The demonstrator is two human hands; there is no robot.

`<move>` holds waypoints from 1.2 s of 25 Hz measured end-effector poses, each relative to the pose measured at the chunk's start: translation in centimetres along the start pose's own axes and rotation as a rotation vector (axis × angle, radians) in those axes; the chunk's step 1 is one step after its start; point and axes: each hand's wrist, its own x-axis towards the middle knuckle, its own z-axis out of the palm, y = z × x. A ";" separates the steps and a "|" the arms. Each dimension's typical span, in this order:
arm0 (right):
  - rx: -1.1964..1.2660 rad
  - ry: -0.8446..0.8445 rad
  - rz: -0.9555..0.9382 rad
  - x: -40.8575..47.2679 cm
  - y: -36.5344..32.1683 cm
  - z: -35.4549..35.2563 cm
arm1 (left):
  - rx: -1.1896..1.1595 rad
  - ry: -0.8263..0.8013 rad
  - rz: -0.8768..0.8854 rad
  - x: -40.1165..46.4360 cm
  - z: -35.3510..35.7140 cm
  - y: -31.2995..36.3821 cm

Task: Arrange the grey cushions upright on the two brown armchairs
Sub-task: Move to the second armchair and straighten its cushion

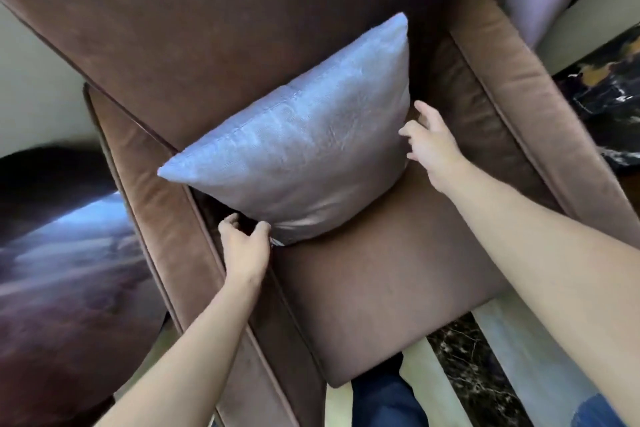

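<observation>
Stood upright on the brown armchair [381,288] seat against its backrest, a grey cushion [298,156], seemingly soft, light and slippery-sheened, best held at both lower corners, left hand [246,246] curled open there, right hand [433,146] spread open alongside.

Grey cushion [294,156]: satiny cloth, slight sheen, fine ribbed weave. Brown armchair [381,288]: matt velvety suede-like fabric, soft nap, piped seams. Round side table [62,253]: dark, glossy, reflective top. Floor [460,350]: polished dark veined marble strip.
</observation>
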 end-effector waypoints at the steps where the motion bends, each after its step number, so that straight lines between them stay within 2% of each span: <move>1: -0.026 0.016 0.013 0.2 -0.1 0.3 | -0.097 0.045 0.012 1.0 -1.1 1.4; 5: -0.047 0.083 -0.038 0.9 -2.4 1.0 | -0.366 0.074 0.135 4.3 -5.0 5.9; 10: -0.020 0.095 -0.033 2.3 -6.3 2.2 | -0.636 0.051 0.030 4.3 -5.0 7.2; 13: 0.004 0.219 -0.071 2.2 -6.3 1.8 | -0.660 0.078 0.048 4.1 -4.7 7.4; 17: 0.100 0.364 -0.131 2.3 -6.9 -0.2 | -0.536 0.055 0.142 4.7 -4.1 8.5; 20: 0.027 0.291 -0.101 2.5 -7.6 -0.3 | -0.378 0.055 0.214 4.9 -3.8 10.2; 24: 0.066 0.258 -0.130 3.0 -8.9 -0.4 | -0.075 0.221 0.358 3.5 -4.6 10.9; 26: 0.109 0.264 -0.168 4.0 -9.7 -0.9 | -0.035 0.291 0.455 3.1 -5.2 10.4; 30: -0.032 0.288 -0.217 5.8 -10.0 -1.3 | 0.030 0.342 0.522 2.5 -6.0 9.2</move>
